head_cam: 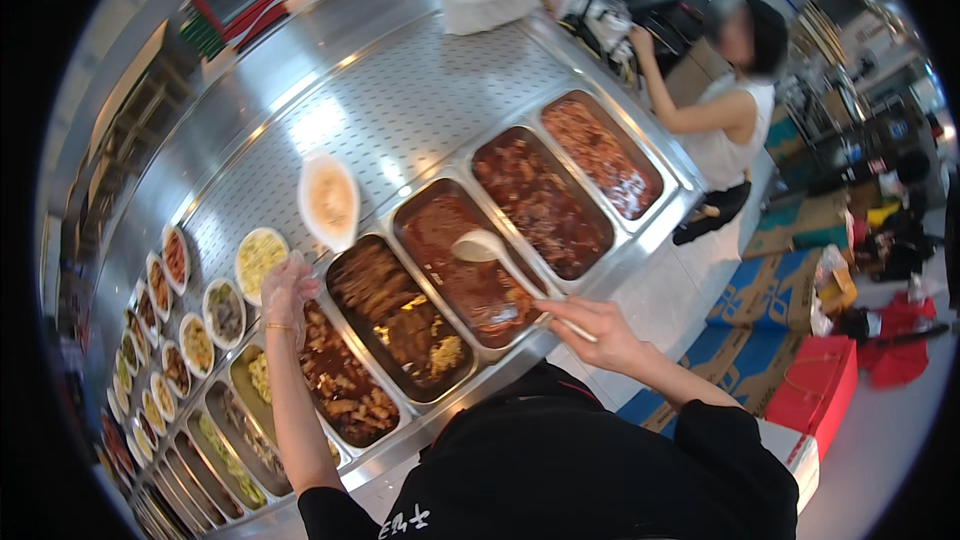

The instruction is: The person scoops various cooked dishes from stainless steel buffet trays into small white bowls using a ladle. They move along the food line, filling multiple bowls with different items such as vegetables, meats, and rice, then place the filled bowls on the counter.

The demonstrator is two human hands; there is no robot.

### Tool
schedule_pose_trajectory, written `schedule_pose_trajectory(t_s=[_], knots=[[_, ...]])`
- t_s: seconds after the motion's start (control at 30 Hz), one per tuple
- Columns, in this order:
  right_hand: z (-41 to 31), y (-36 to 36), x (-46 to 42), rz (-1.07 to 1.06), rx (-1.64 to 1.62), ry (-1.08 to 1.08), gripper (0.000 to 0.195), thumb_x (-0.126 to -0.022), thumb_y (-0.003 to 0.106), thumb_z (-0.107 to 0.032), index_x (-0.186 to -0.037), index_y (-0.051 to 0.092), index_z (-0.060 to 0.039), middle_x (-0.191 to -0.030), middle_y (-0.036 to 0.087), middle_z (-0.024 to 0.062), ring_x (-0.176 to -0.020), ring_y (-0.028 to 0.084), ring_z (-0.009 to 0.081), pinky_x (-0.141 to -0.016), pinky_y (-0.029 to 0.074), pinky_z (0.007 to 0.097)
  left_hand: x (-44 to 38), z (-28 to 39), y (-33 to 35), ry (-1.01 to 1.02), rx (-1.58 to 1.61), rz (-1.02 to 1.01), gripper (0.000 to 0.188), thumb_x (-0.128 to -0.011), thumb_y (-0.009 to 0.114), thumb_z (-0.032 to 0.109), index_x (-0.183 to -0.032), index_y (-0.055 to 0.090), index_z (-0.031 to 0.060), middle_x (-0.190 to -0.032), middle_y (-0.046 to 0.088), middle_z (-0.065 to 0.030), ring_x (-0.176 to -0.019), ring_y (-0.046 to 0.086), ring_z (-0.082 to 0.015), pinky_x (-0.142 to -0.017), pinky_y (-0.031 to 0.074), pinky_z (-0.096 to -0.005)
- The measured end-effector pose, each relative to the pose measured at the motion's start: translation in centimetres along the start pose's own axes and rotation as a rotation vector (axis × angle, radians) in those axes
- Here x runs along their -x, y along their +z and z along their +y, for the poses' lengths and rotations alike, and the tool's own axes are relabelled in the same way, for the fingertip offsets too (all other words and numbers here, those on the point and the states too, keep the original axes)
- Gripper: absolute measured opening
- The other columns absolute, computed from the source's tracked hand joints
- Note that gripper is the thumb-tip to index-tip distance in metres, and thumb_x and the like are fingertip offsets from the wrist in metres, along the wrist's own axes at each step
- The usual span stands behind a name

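Observation:
My right hand (pixel 600 330) grips the handle of a pale ladle (pixel 478 246), whose bowl lies over a steel pan of red-brown saucy food (pixel 450 232). On my left hand (pixel 286 289) is a clear plastic glove; nothing shows in its loosely bent fingers. The hand is beside a white bowl of yellow food (pixel 261 262), just below a white bowl with a pointed end (pixel 328 199) that holds pale orange food. Whether the glove touches either bowl is unclear. Near my left wrist are a pan of dark braised food (pixel 401 315) and a pan of chunky pieces in sauce (pixel 349 382).
Two more steel pans of saucy food (pixel 544 202) (pixel 600 154) stand to the right. Rows of filled white bowls (pixel 196 345) and narrower pans extend left. A white bag (pixel 487 0) sits on the perforated counter. A person (pixel 720 105) is beyond the counter's right end. Boxes (pixel 757 315) and a red bag (pixel 810 390) are at right.

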State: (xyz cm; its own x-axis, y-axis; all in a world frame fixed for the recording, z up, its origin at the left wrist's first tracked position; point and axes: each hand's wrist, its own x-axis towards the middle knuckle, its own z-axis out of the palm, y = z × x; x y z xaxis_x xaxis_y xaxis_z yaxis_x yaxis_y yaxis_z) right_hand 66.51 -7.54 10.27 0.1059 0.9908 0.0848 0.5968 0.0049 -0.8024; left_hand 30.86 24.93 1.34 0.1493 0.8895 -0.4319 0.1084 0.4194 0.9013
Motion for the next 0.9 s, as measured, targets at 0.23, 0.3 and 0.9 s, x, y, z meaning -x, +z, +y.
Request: schedule_pose_trajectory(t_s=[0.23,0.3,0.9], knots=[[3.9,-0.8,2.8,0.076,-0.081,-0.137,0.040,-0.086,0.063,-0.005,-0.126,0.060,-0.0119,-0.077,0.060,0.0074,-0.065,0.061,0.0229,-0.056,0.049,0.0337,-1.0,-1.8,6.6,-0.040,-0.183,0.083,0.016,-0.086,0.061,0.016,-0.088,0.051,0.0030,-0.066,0.053,-0.0070,-0.046,0.052,-0.0168,-0.041,0.046,-0.0298],[4.4,-1.2,2.6,0.128,-0.069,-0.234,0.040,-0.087,0.062,-0.005,-0.126,0.060,-0.0117,-0.080,0.062,0.0081,-0.066,0.061,0.0236,-0.057,0.049,0.0342,-1.9,-2.5,6.8,-0.062,-0.171,0.117,0.016,-0.086,0.060,0.013,-0.080,0.047,0.0051,-0.063,0.050,-0.0072,-0.044,0.050,-0.0189,-0.038,0.043,-0.0315],[10.4,-10.1,-0.7,0.262,-0.223,-0.008,0.031,-0.089,0.064,-0.012,-0.119,0.064,-0.0072,-0.099,0.069,0.0144,-0.082,0.068,0.0272,-0.073,0.053,0.0327,-2.8,-0.8,11.4,-0.060,-0.183,0.367,0.013,-0.083,0.055,0.016,-0.076,0.050,0.0073,-0.056,0.045,-0.0049,-0.040,0.045,-0.0164,-0.034,0.036,-0.0289]])
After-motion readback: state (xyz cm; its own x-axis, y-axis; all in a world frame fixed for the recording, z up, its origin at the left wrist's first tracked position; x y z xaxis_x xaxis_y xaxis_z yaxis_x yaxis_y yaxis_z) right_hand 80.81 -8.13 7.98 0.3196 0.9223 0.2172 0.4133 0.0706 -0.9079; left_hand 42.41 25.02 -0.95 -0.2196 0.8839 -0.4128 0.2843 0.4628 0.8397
